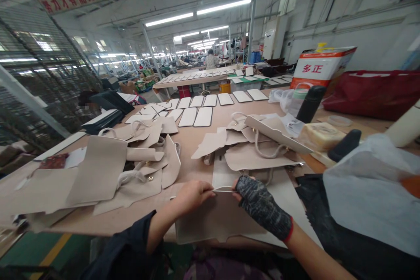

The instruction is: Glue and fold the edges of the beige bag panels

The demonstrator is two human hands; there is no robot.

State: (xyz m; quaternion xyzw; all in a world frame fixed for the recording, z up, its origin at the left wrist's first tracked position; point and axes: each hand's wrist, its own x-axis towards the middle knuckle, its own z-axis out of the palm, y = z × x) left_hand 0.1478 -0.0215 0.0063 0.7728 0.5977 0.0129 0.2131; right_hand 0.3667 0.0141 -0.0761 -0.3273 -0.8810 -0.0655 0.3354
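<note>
The flat beige-grey panel of smooth, leather-like sheet (216,221) lies directly below the hands, between them and the person's body. Its long axis runs roughly left to right, across the line of the forearms, and its far edge meets the fingertips. Neither hand is nearer: the bare left hand (192,197) and the right hand in a dark grey knitted fingerless glove (262,205) both touch that edge, a short gap apart. Each is closed to a narrow pinch, thumb against fingers, with the edge between; a slim pale strip bows up in the gap. Whether the panel's near side rests on the pinkish-tan worktop (185,157) cannot be told.

Counted: one panel in the hands; two heaps of beige bag pieces with looped handles, one ahead and left of the left hand (141,157), one straight ahead of the right hand (262,148); their pieces overlap too much to count. Well beyond the hands lie white round-cornered panels with dark edges (203,117): two nearer, six clearly apart behind them, others overlapping to the left. Right of the gloved hand are one crumpled white plastic bag (367,188) and, farther off, one black cylindrical bottle (311,104).
</note>
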